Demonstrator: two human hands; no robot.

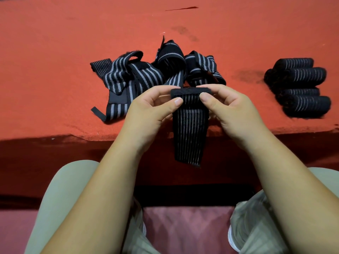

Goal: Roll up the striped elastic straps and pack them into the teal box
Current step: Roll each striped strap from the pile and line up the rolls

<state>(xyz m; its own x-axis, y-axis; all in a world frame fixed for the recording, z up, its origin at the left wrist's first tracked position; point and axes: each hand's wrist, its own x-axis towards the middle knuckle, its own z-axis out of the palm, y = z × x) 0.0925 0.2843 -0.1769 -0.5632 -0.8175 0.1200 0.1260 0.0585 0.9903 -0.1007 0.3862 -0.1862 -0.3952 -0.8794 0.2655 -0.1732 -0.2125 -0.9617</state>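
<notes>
A black elastic strap with thin grey stripes (pixel 189 132) hangs down over the front edge of the red table. Its top end is folded over into a small black roll. My left hand (pixel 146 110) pinches the left side of that roll between thumb and fingers. My right hand (pixel 233 109) pinches the right side the same way. Behind my hands lies a loose heap of several unrolled striped straps (pixel 139 74). No teal box is in view.
Several rolled straps (pixel 300 88) lie stacked at the right of the red felt table (pixel 55 52). The table's front edge runs just below my hands. My knees in light trousers and a pink cushion fill the bottom of the view.
</notes>
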